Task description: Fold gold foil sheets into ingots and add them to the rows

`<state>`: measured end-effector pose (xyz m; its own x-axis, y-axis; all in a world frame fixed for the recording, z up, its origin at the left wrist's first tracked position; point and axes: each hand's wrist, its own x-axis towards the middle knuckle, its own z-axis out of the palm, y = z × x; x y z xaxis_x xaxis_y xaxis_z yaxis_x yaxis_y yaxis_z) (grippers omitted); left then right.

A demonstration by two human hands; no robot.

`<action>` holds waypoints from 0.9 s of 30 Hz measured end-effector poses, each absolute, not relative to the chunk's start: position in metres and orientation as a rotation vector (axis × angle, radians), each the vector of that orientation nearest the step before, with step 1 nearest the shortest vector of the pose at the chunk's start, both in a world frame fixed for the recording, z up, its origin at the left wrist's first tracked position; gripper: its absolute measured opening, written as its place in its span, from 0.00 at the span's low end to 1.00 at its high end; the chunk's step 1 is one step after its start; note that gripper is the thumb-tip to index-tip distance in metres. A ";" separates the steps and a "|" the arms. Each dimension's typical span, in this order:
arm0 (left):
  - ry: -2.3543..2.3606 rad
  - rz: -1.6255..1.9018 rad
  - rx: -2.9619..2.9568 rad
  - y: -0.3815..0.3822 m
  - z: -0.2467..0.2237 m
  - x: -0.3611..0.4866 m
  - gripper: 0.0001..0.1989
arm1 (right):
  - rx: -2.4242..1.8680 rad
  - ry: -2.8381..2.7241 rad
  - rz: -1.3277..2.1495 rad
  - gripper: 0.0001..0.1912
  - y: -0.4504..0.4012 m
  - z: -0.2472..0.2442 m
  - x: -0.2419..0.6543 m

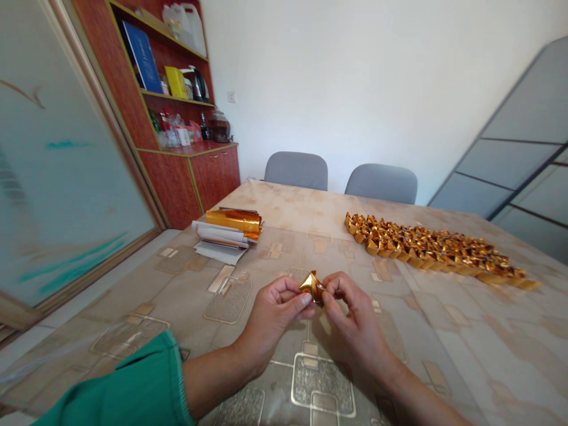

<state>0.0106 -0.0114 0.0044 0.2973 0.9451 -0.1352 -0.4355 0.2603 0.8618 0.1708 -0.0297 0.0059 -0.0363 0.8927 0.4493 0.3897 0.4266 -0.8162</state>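
While our left hand and right hand hold up a small folded gold foil piece, it's pretty much all fingertips over here. On the left, the thumb and index finger pinch one side of the foil. On the right, the thumb and index finger pinch the other side. The remaining fingers on both hands curl loosely inward, not spread out. The foil sits right between our hands, above the patterned table cover, and we can't see it touching anything but our fingers. Our left forearm comes out of a green sleeve.

Ahead and to the right, a big batch of folded gold foil shapes lies packed in rows on the table, well apart from our hands. Ahead and to the left, a stack of gold foil sheets rests on white paper, nearer the table's edge. Past the far side of the table are two grey chairs, and over on the left, a reddish wooden cabinet holds a black kettle and a blue binder.
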 end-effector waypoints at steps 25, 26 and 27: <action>0.755 1.044 0.798 -0.011 0.001 0.010 0.20 | -0.982 -1.762 0.676 0.08 -0.034 0.012 0.174; 0.746 1.046 0.750 -0.012 0.002 0.010 0.20 | -0.984 -1.764 0.675 0.06 -0.034 0.012 0.175; 0.734 1.051 0.711 -0.012 0.004 0.010 0.19 | -0.998 -1.755 0.675 0.05 -0.034 0.012 0.175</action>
